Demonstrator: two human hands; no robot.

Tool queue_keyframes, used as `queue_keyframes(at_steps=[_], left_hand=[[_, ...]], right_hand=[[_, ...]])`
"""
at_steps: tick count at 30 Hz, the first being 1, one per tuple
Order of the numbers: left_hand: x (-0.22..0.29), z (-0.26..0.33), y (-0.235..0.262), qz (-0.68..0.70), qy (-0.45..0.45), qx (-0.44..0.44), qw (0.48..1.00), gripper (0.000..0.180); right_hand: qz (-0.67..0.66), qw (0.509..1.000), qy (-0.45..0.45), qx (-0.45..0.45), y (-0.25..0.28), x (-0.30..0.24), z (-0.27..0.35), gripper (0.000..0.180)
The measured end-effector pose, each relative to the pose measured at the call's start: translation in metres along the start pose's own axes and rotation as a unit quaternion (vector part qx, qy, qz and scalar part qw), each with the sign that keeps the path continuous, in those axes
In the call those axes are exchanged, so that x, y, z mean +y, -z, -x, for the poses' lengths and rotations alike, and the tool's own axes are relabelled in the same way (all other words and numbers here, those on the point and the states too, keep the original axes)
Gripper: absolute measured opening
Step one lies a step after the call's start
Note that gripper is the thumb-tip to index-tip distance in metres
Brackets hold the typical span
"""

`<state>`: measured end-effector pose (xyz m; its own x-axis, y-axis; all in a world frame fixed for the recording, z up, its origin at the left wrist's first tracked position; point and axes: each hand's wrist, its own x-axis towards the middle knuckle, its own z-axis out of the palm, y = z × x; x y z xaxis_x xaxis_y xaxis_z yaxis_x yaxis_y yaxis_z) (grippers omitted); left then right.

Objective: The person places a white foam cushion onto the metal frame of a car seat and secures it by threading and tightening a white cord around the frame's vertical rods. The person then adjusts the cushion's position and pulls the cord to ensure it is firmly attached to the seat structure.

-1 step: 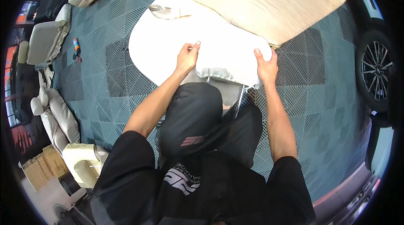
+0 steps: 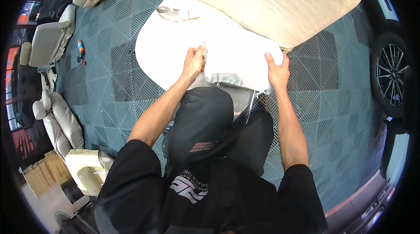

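Both bare forearms outstretched, left hand [image 2: 194, 62] and right hand [image 2: 277, 71] each in a closed grip.

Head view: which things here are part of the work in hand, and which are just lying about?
In hand:
left hand
right hand
white seat cover
cream seat cushion

Lying about:
loose car seats
car wheel
small tool on the floor
cardboard boxes

We stand over a car seat cushion [image 2: 227, 45] on the tiled floor [image 2: 109, 76], our left hand [image 2: 194, 62] on its near edge, our right hand [image 2: 276, 71] at its right corner. A seat backrest [image 2: 271, 2] lies behind it. Loose seats [image 2: 52, 41] sit far left, a car wheel [image 2: 389, 80] far right.
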<state>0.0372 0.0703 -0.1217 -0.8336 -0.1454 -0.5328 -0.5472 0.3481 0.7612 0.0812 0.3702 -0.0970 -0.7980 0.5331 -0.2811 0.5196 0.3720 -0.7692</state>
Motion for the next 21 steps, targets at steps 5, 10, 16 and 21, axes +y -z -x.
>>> queue_keyframes(at_steps=[5, 10, 16, 21], left_hand=[[-0.005, 0.002, -0.019, 0.052, -0.159, 0.092, 0.982, 0.068], [-0.008, 0.004, -0.018, 0.138, -0.140, 0.030, 0.980, 0.062], [-0.008, -0.034, -0.003, 0.210, -0.149, 0.020, 0.966, 0.049], [0.045, -0.068, 0.012, 0.296, -0.083, -0.029, 0.951, 0.048]], right_hand=[[-0.009, 0.999, 0.029, -0.020, -0.009, -0.011, -0.003, 0.103], [0.001, 0.999, 0.009, -0.051, 0.000, -0.020, -0.003, 0.105], [0.021, 0.997, 0.071, -0.021, -0.006, -0.019, 0.009, 0.103], [-0.068, 0.996, 0.045, -0.023, -0.011, -0.003, -0.002, 0.097]])
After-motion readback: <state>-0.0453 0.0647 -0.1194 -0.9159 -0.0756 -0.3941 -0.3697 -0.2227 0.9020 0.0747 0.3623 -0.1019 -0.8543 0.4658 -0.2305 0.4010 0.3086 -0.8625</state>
